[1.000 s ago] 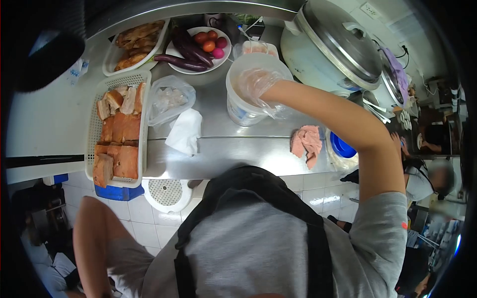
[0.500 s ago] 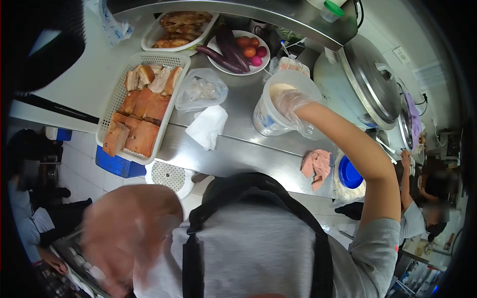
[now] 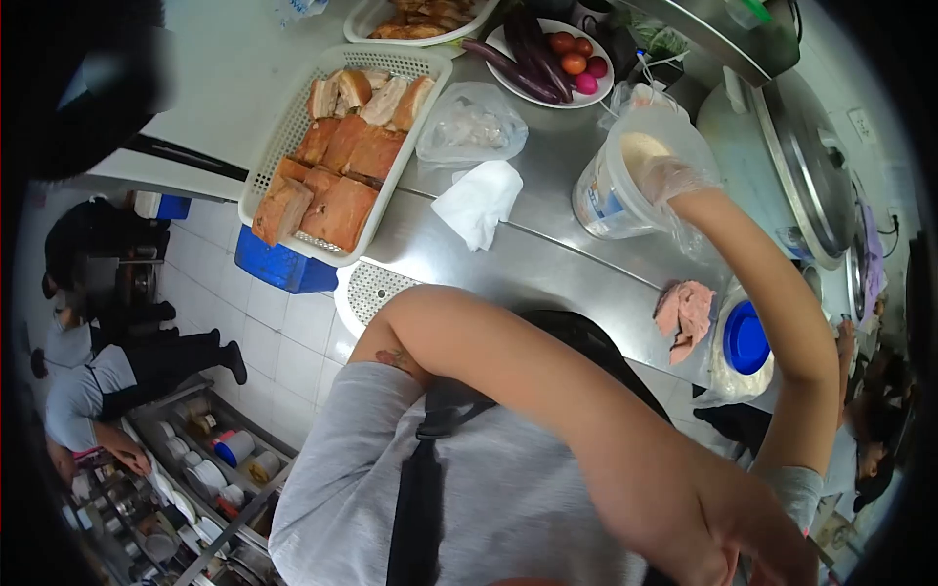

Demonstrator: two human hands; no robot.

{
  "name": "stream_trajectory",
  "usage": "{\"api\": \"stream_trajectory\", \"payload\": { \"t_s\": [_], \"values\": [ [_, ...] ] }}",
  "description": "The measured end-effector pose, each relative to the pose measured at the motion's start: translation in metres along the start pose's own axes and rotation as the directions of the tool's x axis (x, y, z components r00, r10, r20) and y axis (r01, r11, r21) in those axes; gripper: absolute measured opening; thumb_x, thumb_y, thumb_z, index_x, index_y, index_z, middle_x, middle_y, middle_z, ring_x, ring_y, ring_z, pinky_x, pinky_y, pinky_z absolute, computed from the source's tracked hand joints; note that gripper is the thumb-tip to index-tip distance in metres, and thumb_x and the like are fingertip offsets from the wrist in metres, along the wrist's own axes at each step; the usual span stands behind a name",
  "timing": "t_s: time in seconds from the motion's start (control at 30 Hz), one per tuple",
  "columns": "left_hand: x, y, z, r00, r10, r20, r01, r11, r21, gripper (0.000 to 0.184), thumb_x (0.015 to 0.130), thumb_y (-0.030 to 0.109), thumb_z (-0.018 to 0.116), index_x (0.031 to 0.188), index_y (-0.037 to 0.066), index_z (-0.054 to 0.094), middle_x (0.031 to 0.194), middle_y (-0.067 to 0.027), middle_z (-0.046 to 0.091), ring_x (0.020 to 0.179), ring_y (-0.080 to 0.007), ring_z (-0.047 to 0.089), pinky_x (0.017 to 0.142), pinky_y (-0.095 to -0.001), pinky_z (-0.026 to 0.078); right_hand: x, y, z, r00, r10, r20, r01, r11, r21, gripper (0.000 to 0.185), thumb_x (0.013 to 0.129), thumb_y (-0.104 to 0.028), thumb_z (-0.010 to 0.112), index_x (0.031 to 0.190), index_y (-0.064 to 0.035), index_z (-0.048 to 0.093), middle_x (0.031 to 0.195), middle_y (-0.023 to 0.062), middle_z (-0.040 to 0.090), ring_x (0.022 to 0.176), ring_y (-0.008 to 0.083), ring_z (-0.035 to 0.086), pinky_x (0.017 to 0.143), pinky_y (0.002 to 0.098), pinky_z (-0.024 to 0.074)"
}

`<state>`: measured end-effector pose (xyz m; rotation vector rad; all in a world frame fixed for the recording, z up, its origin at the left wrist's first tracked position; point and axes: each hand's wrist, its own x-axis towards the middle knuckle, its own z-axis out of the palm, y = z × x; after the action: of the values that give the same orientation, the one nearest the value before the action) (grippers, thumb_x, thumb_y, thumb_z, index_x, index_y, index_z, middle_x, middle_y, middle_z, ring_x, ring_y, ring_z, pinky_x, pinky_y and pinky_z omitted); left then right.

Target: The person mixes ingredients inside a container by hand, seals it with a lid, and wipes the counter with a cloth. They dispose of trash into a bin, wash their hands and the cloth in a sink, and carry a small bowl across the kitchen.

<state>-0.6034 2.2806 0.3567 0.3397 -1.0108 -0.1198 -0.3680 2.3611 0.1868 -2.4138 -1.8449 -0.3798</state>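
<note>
- Plastic bucket (image 3: 604,195), translucent with a printed side, stands on our stainless-steel worktable (image 3: 552,278), tilted in our view, with pale contents (image 3: 643,151) showing inside.
- Our right hand (image 3: 666,178), in a clear plastic glove, reaches through the bucket's mouth; the glove and rim blur the fingers, so we cannot tell whether they grasp anything.
- Our left forearm crosses in front of our chest, and our left hand (image 3: 757,537) is near our right sleeve (image 3: 793,488); its fingers are partly cut off by the lower edge, so we cannot tell its grip.
- Nearer us than the bucket lie a crumpled pink cloth (image 3: 684,317) and, just beside it, a round blue plastic piece (image 3: 746,337).
- Left of the bucket we have a white cloth or paper (image 3: 479,205), a clear plastic bag (image 3: 472,125) and a perforated white basket (image 3: 283,132) of browned pork slabs (image 3: 342,146).
- Behind these, a white plate (image 3: 500,41) holds eggplants (image 3: 542,63) and tomatoes (image 3: 574,62).
</note>
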Motion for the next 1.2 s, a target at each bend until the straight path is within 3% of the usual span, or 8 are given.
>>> {"api": "stream_trajectory", "payload": {
  "t_s": [0.13, 0.2, 0.33, 0.5, 0.8, 0.9, 1.03, 1.2],
  "values": [
    [0.066, -0.092, 0.031, 0.810, 0.570, -0.139, -0.585, 0.767, -0.264, 0.047, 0.094, 0.013, 0.050, 0.140, 0.006, 0.039, 0.130, -0.0142, 0.051, 0.116, -0.0229, 0.054, 0.091, -0.0336, 0.052, 0.006, -0.008, -0.003, 0.984, 0.140, 0.114, -0.145, 0.989, 0.036, 0.034, 0.091, -0.034, 0.041, 0.110, -0.0084, 0.054, 0.110, 0.0148, 0.057, 0.105, 0.0327, 0.052, 0.093, 0.0379, 0.0408],
    [0.074, -0.092, 0.021, 0.700, 0.712, -0.059, -0.706, 0.677, -0.210, 0.054, 0.092, 0.010, 0.053, 0.142, 0.006, 0.034, 0.131, -0.0154, 0.049, 0.115, -0.0240, 0.053, 0.090, -0.0335, 0.052, 0.011, 0.004, 0.013, 0.989, 0.042, -0.145, -0.038, 0.999, 0.031, 0.022, 0.076, -0.025, 0.061, 0.090, -0.0108, 0.052, 0.092, 0.0090, 0.055, 0.094, 0.0257, 0.053, 0.082, 0.0344, 0.0422],
    [0.093, -0.097, -0.017, 0.697, 0.666, 0.266, -0.680, 0.731, -0.050, 0.065, 0.087, 0.006, 0.060, 0.144, 0.007, 0.029, 0.129, -0.0169, 0.049, 0.113, -0.0255, 0.054, 0.088, -0.0350, 0.053, 0.020, 0.034, 0.037, 0.960, -0.222, -0.168, 0.222, 0.975, -0.022, 0.017, 0.078, -0.020, 0.060, 0.090, -0.0102, 0.051, 0.092, 0.0097, 0.055, 0.094, 0.0277, 0.053, 0.081, 0.0350, 0.0429],
    [0.054, -0.031, 0.013, 0.956, 0.292, 0.001, -0.292, 0.955, -0.042, 0.069, 0.085, 0.011, 0.065, 0.144, 0.010, 0.029, 0.126, -0.0156, 0.051, 0.110, -0.0264, 0.056, 0.086, -0.0379, 0.054, 0.014, 0.018, 0.024, 1.000, 0.015, 0.001, -0.014, 0.933, 0.358, 0.026, 0.077, -0.024, 0.063, 0.095, -0.0102, 0.051, 0.096, 0.0095, 0.055, 0.097, 0.0281, 0.053, 0.086, 0.0351, 0.0414],
    [0.089, -0.059, -0.025, 0.770, 0.567, 0.293, -0.575, 0.815, -0.069, 0.068, 0.088, 0.027, 0.067, 0.142, 0.007, 0.030, 0.124, -0.0156, 0.053, 0.112, -0.0262, 0.056, 0.088, -0.0379, 0.052, 0.006, 0.003, 0.020, 0.980, 0.149, -0.130, -0.123, 0.973, 0.195, 0.031, 0.093, -0.025, 0.049, 0.119, -0.0078, 0.052, 0.113, 0.0133, 0.055, 0.107, 0.0314, 0.050, 0.098, 0.0365, 0.0356],
    [0.085, -0.065, -0.015, 0.745, 0.642, 0.180, -0.633, 0.766, -0.111, 0.066, 0.090, 0.031, 0.065, 0.141, 0.006, 0.031, 0.124, -0.0150, 0.054, 0.110, -0.0258, 0.057, 0.085, -0.0370, 0.053, 0.014, 0.024, 0.028, 0.986, -0.121, 0.111, 0.131, 0.987, -0.089, 0.032, 0.095, -0.026, 0.044, 0.117, -0.0053, 0.054, 0.115, 0.0134, 0.057, 0.110, 0.0315, 0.050, 0.101, 0.0358, 0.0351],
    [0.088, -0.063, -0.024, 0.798, 0.559, 0.225, -0.529, 0.829, -0.182, 0.065, 0.088, 0.026, 0.066, 0.140, 0.006, 0.033, 0.127, -0.0154, 0.053, 0.109, -0.0257, 0.058, 0.084, -0.0371, 0.053, 0.023, 0.021, 0.034, 0.970, 0.234, 0.061, -0.240, 0.901, 0.360, 0.029, 0.090, -0.020, 0.049, 0.111, -0.0044, 0.061, 0.110, 0.0156, 0.062, 0.104, 0.0318, 0.057, 0.092, 0.0407, 0.0438],
    [0.096, -0.062, -0.053, 0.961, 0.218, 0.167, -0.236, 0.967, 0.094, 0.061, 0.085, 0.016, 0.066, 0.139, 0.007, 0.038, 0.128, -0.0160, 0.053, 0.115, -0.0278, 0.054, 0.091, -0.0390, 0.050, 0.013, 0.008, 0.028, 0.986, 0.160, -0.039, -0.147, 0.961, 0.233, 0.028, 0.089, -0.020, 0.050, 0.109, -0.0044, 0.062, 0.109, 0.0159, 0.063, 0.102, 0.0320, 0.058, 0.090, 0.0412, 0.0447]
  ]
}}
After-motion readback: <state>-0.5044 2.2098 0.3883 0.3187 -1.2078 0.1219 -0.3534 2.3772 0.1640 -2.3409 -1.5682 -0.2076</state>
